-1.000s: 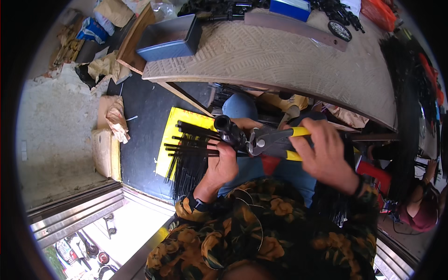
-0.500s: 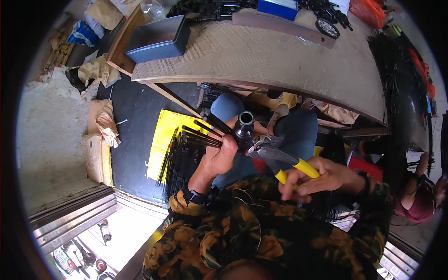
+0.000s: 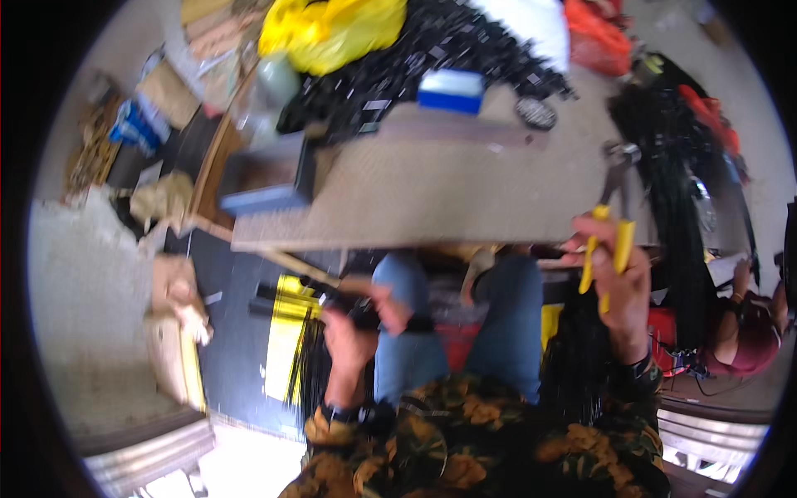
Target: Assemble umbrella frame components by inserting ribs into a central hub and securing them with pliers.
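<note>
My right hand (image 3: pixel 618 274) is raised over the right part of the worktable, its fingers round the yellow handles of a pair of pliers (image 3: pixel 616 178). The pliers' metal jaws point up and away, near a mass of thin black strands (image 3: pixel 664 166). At the left, over my lap, my left hand (image 3: pixel 353 332) is closed on a black tubular part (image 3: pixel 363 309), blurred by motion. Black rods (image 3: pixel 270 300) stick out leftward from that hand. Below them a bundle of thin black rods (image 3: pixel 309 365) hangs beside a yellow sheet (image 3: pixel 282 361).
The worktable (image 3: pixel 465 199) carries a grey bin (image 3: pixel 266 195), a blue box (image 3: pixel 451 100), a round dish (image 3: pixel 535 114) and a heap of small black parts (image 3: pixel 398 75). Yellow (image 3: pixel 340 37) and red (image 3: pixel 598 46) bags lie behind. At the far right is another person (image 3: pixel 747 344) in maroon.
My right hand has carried the pliers away from the black part, up and right over the table. My left hand has moved left and lower with the part. The view has tilted up.
</note>
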Demonstrator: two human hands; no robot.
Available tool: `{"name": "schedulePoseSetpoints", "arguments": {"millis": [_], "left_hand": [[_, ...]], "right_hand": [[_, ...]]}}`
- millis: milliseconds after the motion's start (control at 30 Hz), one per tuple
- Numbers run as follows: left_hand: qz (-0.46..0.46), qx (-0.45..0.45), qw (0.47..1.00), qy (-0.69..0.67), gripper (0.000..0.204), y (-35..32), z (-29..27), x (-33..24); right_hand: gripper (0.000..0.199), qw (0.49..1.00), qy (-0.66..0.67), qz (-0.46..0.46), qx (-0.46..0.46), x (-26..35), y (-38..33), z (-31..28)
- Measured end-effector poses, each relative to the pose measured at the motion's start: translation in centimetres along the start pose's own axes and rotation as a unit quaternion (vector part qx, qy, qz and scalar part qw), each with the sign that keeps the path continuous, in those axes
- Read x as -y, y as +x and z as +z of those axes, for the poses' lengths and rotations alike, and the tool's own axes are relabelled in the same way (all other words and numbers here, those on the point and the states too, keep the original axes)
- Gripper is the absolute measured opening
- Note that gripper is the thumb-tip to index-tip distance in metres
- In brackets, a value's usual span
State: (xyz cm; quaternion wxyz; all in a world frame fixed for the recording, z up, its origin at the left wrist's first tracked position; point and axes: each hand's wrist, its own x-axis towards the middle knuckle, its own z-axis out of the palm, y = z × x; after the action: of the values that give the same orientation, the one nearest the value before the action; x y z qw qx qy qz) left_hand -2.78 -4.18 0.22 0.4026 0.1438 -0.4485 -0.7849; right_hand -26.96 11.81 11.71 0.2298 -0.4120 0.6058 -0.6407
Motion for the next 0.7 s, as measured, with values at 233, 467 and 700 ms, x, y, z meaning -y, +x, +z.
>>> {"name": "schedulePoseSetpoints", "arguments": {"millis": [233, 467, 700], "left_hand": [[0.103, -0.075, 0.992, 0.024, 0.047, 0.3, 1.2, 2.4], [0.065, -0.060, 0.986, 0.138, 0.052, -0.1, 2.0, 3.4], [0.066, -0.059, 0.981, 0.172, 0.048, -0.7, 0.8, 2.6]], "right_hand": [[0.016, 0.980, -0.174, 0.027, -0.088, -3.8, 11.2, -4.2], [0.019, 0.807, -0.587, 0.022, -0.061, -11.3, 23.1, -4.2], [0.020, 0.765, -0.639, 0.032, -0.078, -15.3, 25.9, -2.5]]}}
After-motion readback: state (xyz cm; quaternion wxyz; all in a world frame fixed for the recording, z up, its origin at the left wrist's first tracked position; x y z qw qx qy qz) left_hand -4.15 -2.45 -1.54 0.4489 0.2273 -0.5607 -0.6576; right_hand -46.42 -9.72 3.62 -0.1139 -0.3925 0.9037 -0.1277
